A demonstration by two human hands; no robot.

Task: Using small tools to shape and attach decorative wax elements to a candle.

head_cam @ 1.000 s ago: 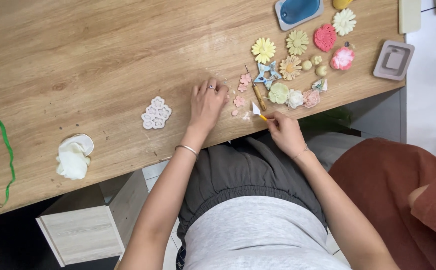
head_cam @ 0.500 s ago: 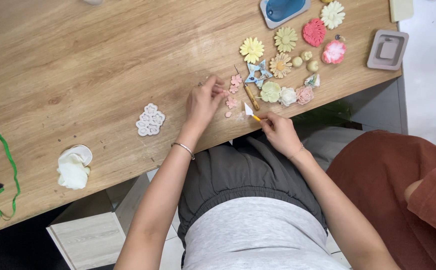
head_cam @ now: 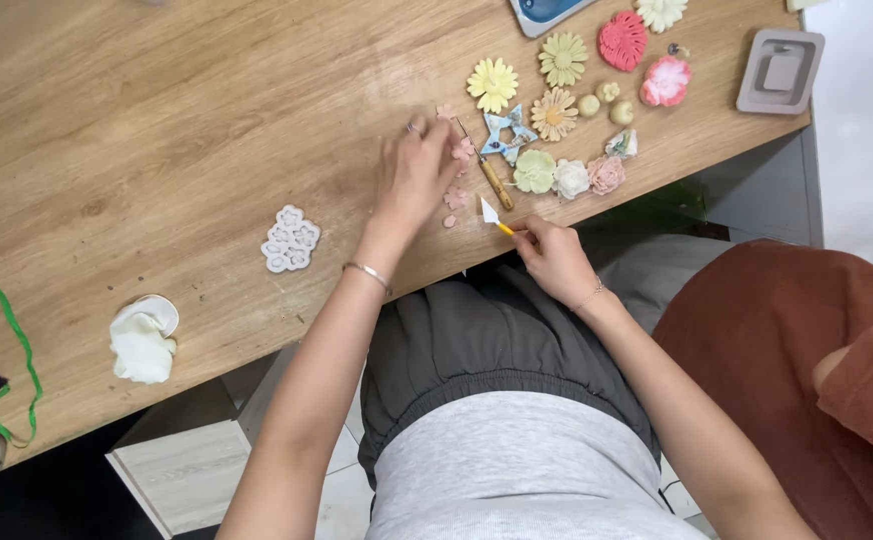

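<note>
Centre frame, on counter | left hand flat, fingers spread, over small pink clay flowers: soft, fragile, lift by edges | right hand pinching white-tipped tool

The table is pale wood with visible grain and a smooth, matt finish. The small flowers look like matt clay, the white mould like soft silicone. A thin metal bracelet glints, and the grey trousers are matt cloth.
</note>
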